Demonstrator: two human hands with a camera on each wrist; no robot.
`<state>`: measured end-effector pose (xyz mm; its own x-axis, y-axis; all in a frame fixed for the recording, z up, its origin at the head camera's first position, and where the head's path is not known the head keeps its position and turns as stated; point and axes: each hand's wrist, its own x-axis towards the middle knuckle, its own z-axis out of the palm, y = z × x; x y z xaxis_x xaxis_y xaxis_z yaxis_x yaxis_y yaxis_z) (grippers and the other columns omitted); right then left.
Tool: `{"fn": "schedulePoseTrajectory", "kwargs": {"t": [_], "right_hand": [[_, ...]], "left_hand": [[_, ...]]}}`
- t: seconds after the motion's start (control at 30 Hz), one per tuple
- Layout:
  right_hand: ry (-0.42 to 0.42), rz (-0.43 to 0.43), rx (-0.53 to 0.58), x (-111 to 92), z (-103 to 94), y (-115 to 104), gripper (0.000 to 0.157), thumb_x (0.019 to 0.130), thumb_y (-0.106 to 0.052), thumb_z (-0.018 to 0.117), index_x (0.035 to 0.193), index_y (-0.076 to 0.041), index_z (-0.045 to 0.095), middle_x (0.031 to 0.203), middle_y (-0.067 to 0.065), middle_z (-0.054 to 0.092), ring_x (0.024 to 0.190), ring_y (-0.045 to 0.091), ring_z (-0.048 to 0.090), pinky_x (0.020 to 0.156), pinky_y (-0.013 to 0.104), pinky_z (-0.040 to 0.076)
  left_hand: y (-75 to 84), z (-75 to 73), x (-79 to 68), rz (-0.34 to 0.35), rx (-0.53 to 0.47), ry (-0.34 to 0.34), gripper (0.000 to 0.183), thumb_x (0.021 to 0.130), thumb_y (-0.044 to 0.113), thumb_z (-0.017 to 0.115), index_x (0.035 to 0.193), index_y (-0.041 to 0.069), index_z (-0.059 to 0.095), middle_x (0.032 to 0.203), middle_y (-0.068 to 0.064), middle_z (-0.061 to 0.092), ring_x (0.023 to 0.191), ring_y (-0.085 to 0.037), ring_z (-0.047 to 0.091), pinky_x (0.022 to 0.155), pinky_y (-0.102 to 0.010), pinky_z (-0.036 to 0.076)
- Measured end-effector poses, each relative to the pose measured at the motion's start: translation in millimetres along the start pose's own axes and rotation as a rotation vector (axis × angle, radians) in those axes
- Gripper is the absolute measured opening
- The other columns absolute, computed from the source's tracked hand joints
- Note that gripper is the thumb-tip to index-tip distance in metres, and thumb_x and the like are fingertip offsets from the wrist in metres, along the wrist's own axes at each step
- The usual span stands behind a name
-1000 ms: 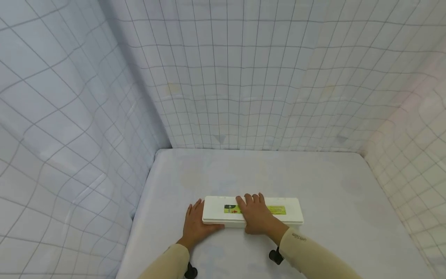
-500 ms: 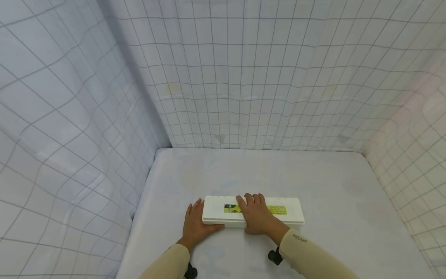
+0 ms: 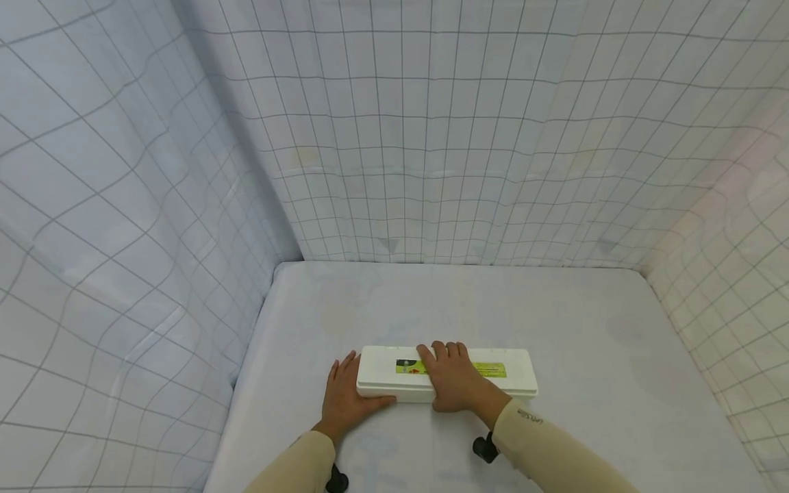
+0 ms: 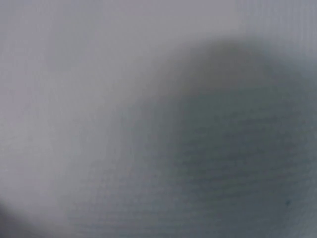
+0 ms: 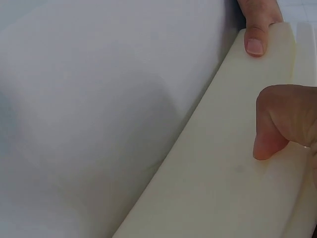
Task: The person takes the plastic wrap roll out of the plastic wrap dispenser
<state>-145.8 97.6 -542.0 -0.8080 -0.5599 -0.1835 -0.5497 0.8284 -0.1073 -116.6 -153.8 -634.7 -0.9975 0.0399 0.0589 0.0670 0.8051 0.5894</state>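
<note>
Right hand (image 3: 453, 380) is gripping a white box (image 3: 379, 370), left hand (image 3: 345, 400) is touching its end

Pale cloth walls (image 3: 431, 137) with dark grid lines are rising well beyond the grip and to both sides of it; a white-covered table (image 3: 555, 308) is spreading beneath it, the far edge lying well past the fingertips; a cream right sleeve (image 3: 555, 445) and a matching left sleeve (image 3: 296, 462) are reaching in from the near side.

The white box is lying on the table directly under the right hand, its length running out to either side; the right hand is clasping it around the middle, fingers bending over the top towards the far edge, bent thumb pressing the near face; the left hand is resting against the left end, fingers extending forward, thumb stretching along the near face.

A yellow-green label (image 3: 490, 370) is running along the top, the right hand covering its middle; black wrist fittings are sitting near each cuff, one (image 3: 485, 448) just on the near side of the grip; the left wrist view is showing only blur.
</note>
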Motion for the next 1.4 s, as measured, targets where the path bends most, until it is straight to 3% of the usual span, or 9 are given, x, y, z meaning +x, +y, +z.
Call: {"fn": "schedulePoseTrajectory", "kwargs": {"t": [0.43, 1.0, 1.4], "right_hand": [[-0.081, -0.005, 0.039, 3.9, -11.7, 4.6, 0.091, 0.074, -0.03, 0.08, 0.151, -0.014, 0.035, 0.137, 0.016, 0.053, 0.12, 0.037, 0.053, 0.108, 0.054, 0.044], [-0.053, -0.096, 0.054, 5.7, -8.1, 27.7, 0.096, 0.073, -0.038, 0.073, 0.158, -0.018, 0.034, 0.141, 0.01, 0.056, 0.123, 0.03, 0.057, 0.104, 0.048, 0.05], [0.0, -0.081, 0.065, 4.5, -7.1, 26.5, 0.095, 0.075, -0.039, 0.075, 0.159, -0.018, 0.034, 0.142, 0.011, 0.055, 0.123, 0.032, 0.056, 0.105, 0.05, 0.049]], "left_hand": [[-8.0, 7.1, 0.8, 0.028, 0.03, 0.028, 0.116, 0.059, 0.082, 0.08, 0.149, 0.016, 0.048, 0.146, -0.003, 0.06, 0.151, -0.03, 0.037, 0.127, -0.055, 0.019], [-7.9, 7.7, -0.8, 0.033, 0.027, 0.041, 0.116, 0.059, 0.08, 0.082, 0.149, 0.016, 0.048, 0.146, -0.004, 0.06, 0.151, -0.03, 0.038, 0.126, -0.054, 0.021], [-10.9, 8.6, 1.4, 0.03, 0.032, 0.043, 0.113, 0.058, 0.08, 0.082, 0.146, 0.016, 0.051, 0.144, -0.003, 0.062, 0.15, -0.029, 0.039, 0.126, -0.055, 0.022]]}}
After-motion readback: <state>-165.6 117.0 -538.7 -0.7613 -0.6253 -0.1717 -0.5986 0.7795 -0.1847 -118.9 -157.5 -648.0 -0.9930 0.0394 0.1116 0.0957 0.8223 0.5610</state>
